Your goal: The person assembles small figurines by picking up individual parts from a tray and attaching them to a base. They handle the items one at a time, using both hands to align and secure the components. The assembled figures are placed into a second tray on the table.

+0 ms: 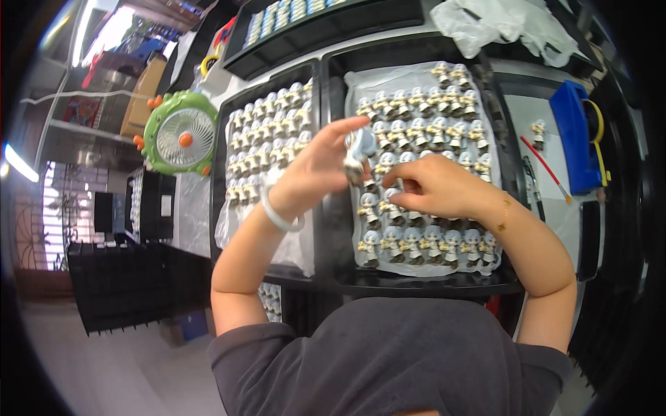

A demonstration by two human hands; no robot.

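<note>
Nearest to me is my dark grey shirt, and from it both forearms rise toward the black trays. My left hand (316, 170), with a pale translucent bangle (277, 216) on its wrist, is raised above the gap between the two trays; its thumb and fingertips are pinched on a small grey-haired figurine in cream and white (359, 149), held up in the air just over the left edge of the right-hand tray. My right hand (440, 187) lies knuckles-up over the middle rows of that tray, fingers curled down among the figurines; whether they have closed on one I cannot tell (the fingertips are hidden under the hand).

The shallow black plastic tray on the right (416, 283) carries a clear plastic sheet with rows of the same figurines standing upright, filled from the near edge to the far edge. The black tray on the left (220, 139) holds more rows toward its far half, its near half mostly bare plastic sheet.

As I judge it, a light pinch by the body is best, turning the piece slowly, while the right hand stays low and steady so it knocks no neighbours over.

Further off, a round green desk fan with orange knobs (182, 133) stands beyond the left tray's left edge, a blue plastic bin (574, 135) sits past the right tray, and crumpled clear bags (506, 26) lie at the far right corner.
</note>
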